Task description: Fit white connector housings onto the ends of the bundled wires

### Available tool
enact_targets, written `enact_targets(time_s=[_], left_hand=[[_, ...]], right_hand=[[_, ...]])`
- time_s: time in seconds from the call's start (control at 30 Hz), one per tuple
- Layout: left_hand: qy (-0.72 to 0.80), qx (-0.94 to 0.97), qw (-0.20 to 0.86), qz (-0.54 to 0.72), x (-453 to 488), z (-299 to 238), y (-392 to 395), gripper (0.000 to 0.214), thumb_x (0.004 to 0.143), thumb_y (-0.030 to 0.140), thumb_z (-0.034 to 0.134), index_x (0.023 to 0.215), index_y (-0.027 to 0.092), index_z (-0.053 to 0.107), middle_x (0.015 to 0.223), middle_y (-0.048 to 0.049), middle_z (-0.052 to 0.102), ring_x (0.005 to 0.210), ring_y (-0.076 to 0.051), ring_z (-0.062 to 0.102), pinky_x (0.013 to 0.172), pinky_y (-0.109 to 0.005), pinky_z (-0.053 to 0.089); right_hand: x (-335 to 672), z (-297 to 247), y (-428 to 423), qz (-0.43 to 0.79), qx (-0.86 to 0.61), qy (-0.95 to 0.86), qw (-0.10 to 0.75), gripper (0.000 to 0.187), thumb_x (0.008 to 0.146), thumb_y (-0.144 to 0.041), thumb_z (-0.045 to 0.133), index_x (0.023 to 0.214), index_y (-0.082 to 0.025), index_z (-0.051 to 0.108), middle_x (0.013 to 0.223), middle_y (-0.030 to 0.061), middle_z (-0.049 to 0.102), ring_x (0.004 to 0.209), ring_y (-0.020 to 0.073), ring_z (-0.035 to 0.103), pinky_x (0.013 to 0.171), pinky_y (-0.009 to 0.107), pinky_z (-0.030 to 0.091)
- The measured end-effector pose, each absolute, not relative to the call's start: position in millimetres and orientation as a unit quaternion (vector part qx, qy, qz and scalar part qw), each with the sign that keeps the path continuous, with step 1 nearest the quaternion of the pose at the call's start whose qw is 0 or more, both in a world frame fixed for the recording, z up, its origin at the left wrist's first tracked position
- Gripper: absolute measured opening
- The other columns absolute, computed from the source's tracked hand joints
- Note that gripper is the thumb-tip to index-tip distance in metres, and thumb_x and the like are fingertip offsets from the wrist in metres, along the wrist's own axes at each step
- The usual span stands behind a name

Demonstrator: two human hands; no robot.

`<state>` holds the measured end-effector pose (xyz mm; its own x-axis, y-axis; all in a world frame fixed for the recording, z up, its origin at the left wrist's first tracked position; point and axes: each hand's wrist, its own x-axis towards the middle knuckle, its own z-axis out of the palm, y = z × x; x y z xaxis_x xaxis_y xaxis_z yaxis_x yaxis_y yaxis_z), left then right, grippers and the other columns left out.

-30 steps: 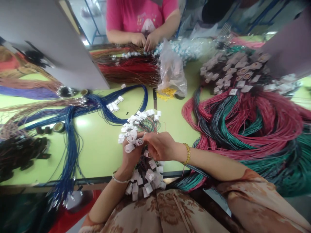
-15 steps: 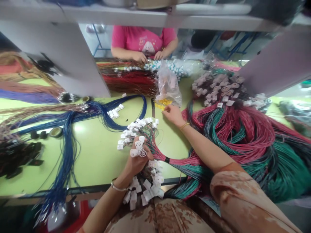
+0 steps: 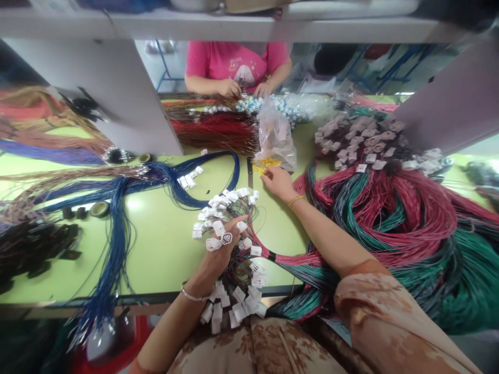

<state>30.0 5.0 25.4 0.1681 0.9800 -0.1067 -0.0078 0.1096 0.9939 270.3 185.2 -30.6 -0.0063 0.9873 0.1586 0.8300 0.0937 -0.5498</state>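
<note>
My left hand [image 3: 223, 250] is closed around thin wires of a harness bundle, with white connectors [image 3: 219, 228] sticking out between and over the fingers. More white connectors [image 3: 230, 197] fan out on the table beyond it, and others hang below near my lap. A black band [image 3: 272, 255] wraps the pink and green wires running right from this bundle. My right hand [image 3: 278, 183] has its thumb and fingertips pinched at the near edge of a small heap of yellow pieces [image 3: 268, 163]. Whatever sits in that pinch is too small to make out.
A clear plastic bag [image 3: 276, 136] stands behind the yellow heap. Pink and green wire coils [image 3: 393, 213] fill the right side, white connectors [image 3: 356, 137] behind them. Blue wires [image 3: 117, 223] lie left, near a tape roll [image 3: 100, 209]. Opposite, a person in a pink shirt [image 3: 237, 65] handles wires.
My left hand has shifted slightly upward and its fingers reach farther over the connectors, which sit differently in it. My right hand stays by the yellow pieces. The view has shifted slightly.
</note>
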Motion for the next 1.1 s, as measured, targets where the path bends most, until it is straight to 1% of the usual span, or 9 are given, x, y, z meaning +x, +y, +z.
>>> enact_targets(time_s=[0.1,0.17,0.23,0.37,0.5,0.6,0.77,0.9,1.1], left_hand=[[0.466,0.537,0.557,0.430,28,28,5,0.034,0.086,0.046,0.070,0.113,0.027,0.078,0.106,-0.0076,0.076,0.102,-0.027,0.066,0.097,-0.042,0.050],[0.461,0.540,0.550,0.439,27,24,4,0.030,0.084,0.042,0.073,0.109,0.026,0.079,0.114,-0.0072,0.075,0.110,-0.028,0.065,0.104,-0.044,0.047],[0.458,0.508,0.573,0.451,27,18,4,0.029,0.083,0.041,0.075,0.106,0.024,0.079,0.110,-0.0071,0.075,0.103,-0.026,0.067,0.097,-0.041,0.052],[0.456,0.415,0.629,0.474,30,7,3,0.033,0.078,0.041,0.079,0.104,0.021,0.075,0.094,-0.0047,0.072,0.079,-0.018,0.065,0.071,-0.030,0.055],[0.458,0.374,0.642,0.488,33,10,4,0.033,0.075,0.039,0.082,0.101,0.020,0.074,0.088,-0.0030,0.071,0.074,-0.015,0.063,0.066,-0.027,0.053],[0.458,0.369,0.644,0.489,33,14,6,0.033,0.074,0.038,0.083,0.099,0.020,0.074,0.087,-0.0029,0.071,0.072,-0.014,0.062,0.066,-0.027,0.053],[0.454,0.355,0.645,0.502,33,14,7,0.032,0.072,0.036,0.084,0.098,0.020,0.073,0.087,-0.0015,0.070,0.072,-0.013,0.061,0.064,-0.025,0.052],[0.457,0.335,0.648,0.509,33,12,8,0.031,0.074,0.034,0.084,0.098,0.020,0.072,0.085,-0.0007,0.069,0.071,-0.013,0.061,0.063,-0.024,0.050],[0.437,0.284,0.664,0.536,35,14,10,0.029,0.070,0.032,0.087,0.092,0.019,0.073,0.080,-0.0001,0.069,0.068,-0.011,0.061,0.062,-0.022,0.048]], right_hand=[[269,-28,185,0.175,-0.653,-0.682,0.280,0.009,0.083,-0.023,0.060,0.082,-0.017,0.066,0.098,0.0145,0.072,0.093,0.0276,0.062,0.091,0.040,0.045],[270,-26,183,0.199,-0.650,-0.668,0.303,0.006,0.082,-0.021,0.060,0.079,-0.017,0.064,0.094,0.0137,0.072,0.092,0.0268,0.063,0.091,0.041,0.046],[272,-23,180,0.235,-0.649,-0.646,0.327,0.004,0.080,-0.018,0.059,0.077,-0.017,0.061,0.083,0.0111,0.071,0.083,0.0243,0.064,0.087,0.040,0.050],[267,-19,171,0.334,-0.633,-0.594,0.368,0.002,0.080,-0.018,0.060,0.081,-0.016,0.061,0.070,0.0049,0.068,0.061,0.0169,0.064,0.066,0.033,0.056],[251,-8,157,0.550,-0.535,-0.471,0.436,0.013,0.077,-0.021,0.074,0.087,-0.015,0.067,0.073,0.0043,0.072,0.061,0.0133,0.067,0.065,0.028,0.060],[240,4,144,0.660,-0.466,-0.395,0.437,0.016,0.074,-0.021,0.082,0.083,-0.015,0.069,0.073,0.0056,0.074,0.063,0.0132,0.069,0.065,0.026,0.062],[230,23,125,0.694,-0.441,-0.396,0.409,0.021,0.073,-0.022,0.086,0.083,-0.015,0.070,0.073,0.0045,0.075,0.062,0.0120,0.070,0.062,0.023,0.062],[224,36,111,0.705,-0.406,-0.442,0.379,0.027,0.073,-0.026,0.085,0.093,-0.014,0.071,0.084,0.0068,0.076,0.073,0.0140,0.074,0.071,0.026,0.063],[211,51,87,0.587,-0.391,-0.608,0.364,0.011,0.089,-0.027,0.066,0.091,-0.016,0.068,0.088,0.0061,0.073,0.079,0.0156,0.071,0.069,0.030,0.058]])
